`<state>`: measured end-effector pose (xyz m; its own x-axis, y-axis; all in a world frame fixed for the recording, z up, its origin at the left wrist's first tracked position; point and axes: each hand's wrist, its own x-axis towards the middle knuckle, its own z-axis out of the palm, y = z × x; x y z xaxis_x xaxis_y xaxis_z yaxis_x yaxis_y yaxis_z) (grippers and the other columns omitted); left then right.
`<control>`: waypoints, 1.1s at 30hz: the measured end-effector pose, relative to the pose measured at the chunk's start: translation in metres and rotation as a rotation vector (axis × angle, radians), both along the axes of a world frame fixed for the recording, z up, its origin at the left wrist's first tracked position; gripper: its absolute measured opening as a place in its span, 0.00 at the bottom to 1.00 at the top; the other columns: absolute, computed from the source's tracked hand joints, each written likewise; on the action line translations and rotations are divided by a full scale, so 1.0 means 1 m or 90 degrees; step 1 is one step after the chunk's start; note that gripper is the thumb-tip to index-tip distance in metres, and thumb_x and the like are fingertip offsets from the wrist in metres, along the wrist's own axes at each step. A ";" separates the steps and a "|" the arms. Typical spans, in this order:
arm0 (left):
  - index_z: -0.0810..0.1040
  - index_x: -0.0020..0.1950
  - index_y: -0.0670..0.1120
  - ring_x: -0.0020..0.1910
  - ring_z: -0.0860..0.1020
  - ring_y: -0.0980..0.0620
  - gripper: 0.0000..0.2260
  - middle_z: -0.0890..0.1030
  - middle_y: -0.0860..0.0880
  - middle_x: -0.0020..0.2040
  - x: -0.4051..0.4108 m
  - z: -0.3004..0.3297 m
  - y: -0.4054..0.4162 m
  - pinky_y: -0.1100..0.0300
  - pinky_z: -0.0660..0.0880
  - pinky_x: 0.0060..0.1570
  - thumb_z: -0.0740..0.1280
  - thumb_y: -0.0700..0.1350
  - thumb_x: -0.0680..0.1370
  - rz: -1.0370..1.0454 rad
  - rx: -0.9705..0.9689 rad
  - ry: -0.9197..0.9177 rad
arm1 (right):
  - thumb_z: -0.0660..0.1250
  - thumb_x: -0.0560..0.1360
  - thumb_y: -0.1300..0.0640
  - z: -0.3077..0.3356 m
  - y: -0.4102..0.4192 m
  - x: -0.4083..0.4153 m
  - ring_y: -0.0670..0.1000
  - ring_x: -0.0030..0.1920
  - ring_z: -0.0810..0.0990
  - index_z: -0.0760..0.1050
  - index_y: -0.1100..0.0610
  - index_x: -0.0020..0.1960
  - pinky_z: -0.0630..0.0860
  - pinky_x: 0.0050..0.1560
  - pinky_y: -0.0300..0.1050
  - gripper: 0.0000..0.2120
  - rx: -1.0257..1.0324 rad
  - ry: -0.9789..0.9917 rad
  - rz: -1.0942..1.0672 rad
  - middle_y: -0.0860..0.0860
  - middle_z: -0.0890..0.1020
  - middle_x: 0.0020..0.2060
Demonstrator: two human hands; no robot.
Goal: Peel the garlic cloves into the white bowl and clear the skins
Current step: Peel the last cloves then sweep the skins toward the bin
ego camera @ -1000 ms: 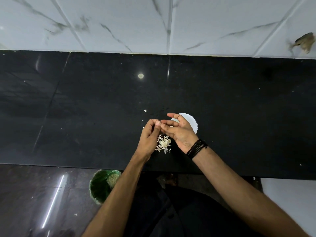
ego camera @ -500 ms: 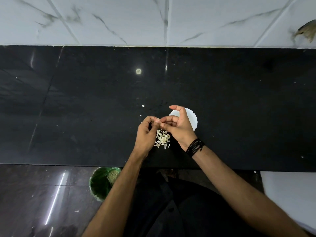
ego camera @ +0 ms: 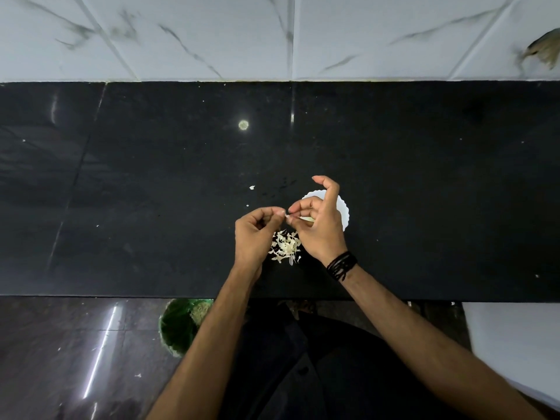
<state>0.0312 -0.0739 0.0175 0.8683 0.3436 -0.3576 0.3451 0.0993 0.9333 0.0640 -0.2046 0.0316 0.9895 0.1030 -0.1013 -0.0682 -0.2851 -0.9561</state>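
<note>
My left hand and my right hand meet fingertip to fingertip above the black counter. Between the fingertips they pinch a small pale garlic clove, mostly hidden by the fingers. A heap of papery garlic skins lies on the counter just below the hands. The white scalloped bowl stands behind my right hand, which covers most of it. My right index finger is raised and curled above the bowl.
A few stray skin bits lie on the counter beyond the hands. A green bin stands on the dark floor below the counter's front edge, left of my left arm. A white marbled wall backs the counter.
The hands have stayed together over the skin heap. My right index finger has lifted higher above the bowl, and the fingertips have shifted on the clove.
</note>
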 end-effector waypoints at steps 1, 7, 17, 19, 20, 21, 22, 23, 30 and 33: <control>0.86 0.47 0.46 0.42 0.83 0.54 0.03 0.86 0.49 0.41 0.000 0.001 0.000 0.61 0.79 0.46 0.73 0.39 0.77 -0.011 -0.003 0.000 | 0.76 0.71 0.67 -0.001 0.000 0.000 0.44 0.43 0.84 0.58 0.50 0.71 0.81 0.49 0.40 0.38 -0.001 0.001 0.003 0.49 0.84 0.41; 0.85 0.44 0.48 0.43 0.84 0.51 0.03 0.86 0.50 0.39 -0.001 -0.001 0.003 0.57 0.81 0.48 0.74 0.41 0.76 -0.070 0.090 0.013 | 0.76 0.71 0.66 -0.004 -0.002 -0.003 0.46 0.44 0.84 0.57 0.49 0.71 0.83 0.46 0.50 0.38 -0.003 0.003 0.013 0.47 0.82 0.42; 0.84 0.46 0.46 0.34 0.77 0.63 0.03 0.82 0.56 0.35 0.004 -0.004 0.007 0.67 0.72 0.37 0.71 0.43 0.79 -0.166 0.199 0.019 | 0.76 0.71 0.66 -0.003 -0.002 -0.008 0.45 0.44 0.83 0.58 0.50 0.71 0.81 0.43 0.37 0.38 -0.016 -0.030 -0.005 0.48 0.81 0.42; 0.84 0.46 0.45 0.32 0.75 0.64 0.04 0.81 0.57 0.35 0.002 -0.005 0.004 0.68 0.70 0.35 0.71 0.44 0.79 -0.170 0.213 0.013 | 0.74 0.71 0.69 -0.005 -0.001 -0.009 0.44 0.44 0.83 0.59 0.51 0.70 0.80 0.43 0.38 0.36 -0.019 -0.028 -0.024 0.48 0.82 0.42; 0.83 0.46 0.45 0.32 0.74 0.63 0.04 0.81 0.57 0.35 -0.001 -0.005 0.002 0.69 0.70 0.35 0.71 0.44 0.79 -0.169 0.209 0.011 | 0.72 0.71 0.70 -0.006 0.000 -0.009 0.44 0.44 0.83 0.60 0.51 0.69 0.80 0.44 0.39 0.34 -0.015 -0.021 -0.034 0.48 0.83 0.42; 0.83 0.46 0.45 0.32 0.74 0.63 0.04 0.82 0.56 0.36 -0.005 -0.006 0.000 0.68 0.70 0.35 0.71 0.44 0.79 -0.161 0.200 0.009 | 0.70 0.70 0.71 -0.008 0.001 -0.008 0.44 0.44 0.84 0.62 0.51 0.68 0.80 0.45 0.40 0.33 -0.009 -0.012 -0.039 0.47 0.84 0.43; 0.83 0.46 0.45 0.33 0.75 0.62 0.04 0.82 0.55 0.36 -0.008 -0.007 -0.002 0.67 0.71 0.36 0.71 0.44 0.79 -0.148 0.186 0.009 | 0.69 0.71 0.72 -0.010 0.001 -0.008 0.44 0.44 0.84 0.63 0.51 0.68 0.80 0.46 0.40 0.32 -0.005 -0.005 -0.038 0.46 0.85 0.44; 0.83 0.46 0.45 0.34 0.76 0.60 0.04 0.82 0.53 0.37 -0.011 -0.008 -0.002 0.65 0.73 0.38 0.71 0.43 0.80 -0.129 0.169 0.012 | 0.69 0.71 0.71 -0.012 0.002 -0.008 0.44 0.45 0.84 0.64 0.50 0.67 0.80 0.46 0.40 0.31 -0.002 0.001 -0.036 0.46 0.85 0.45; 0.86 0.50 0.43 0.42 0.86 0.52 0.04 0.87 0.49 0.42 -0.016 -0.009 -0.002 0.55 0.82 0.48 0.73 0.38 0.77 -0.028 0.109 0.026 | 0.73 0.73 0.69 -0.020 0.002 -0.010 0.44 0.46 0.85 0.68 0.51 0.69 0.78 0.49 0.34 0.29 0.077 0.095 -0.056 0.46 0.87 0.43; 0.87 0.49 0.44 0.42 0.86 0.52 0.03 0.87 0.49 0.41 -0.014 -0.007 -0.003 0.55 0.82 0.48 0.75 0.41 0.76 -0.016 0.090 0.014 | 0.76 0.72 0.67 -0.019 0.001 -0.010 0.46 0.46 0.85 0.67 0.51 0.69 0.81 0.52 0.39 0.32 0.112 0.126 -0.067 0.49 0.86 0.43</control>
<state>0.0172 -0.0764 0.0104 0.8703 0.3696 -0.3255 0.3657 -0.0423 0.9298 0.0544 -0.2033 0.0122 0.9585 0.0341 -0.2831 -0.2787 -0.0980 -0.9554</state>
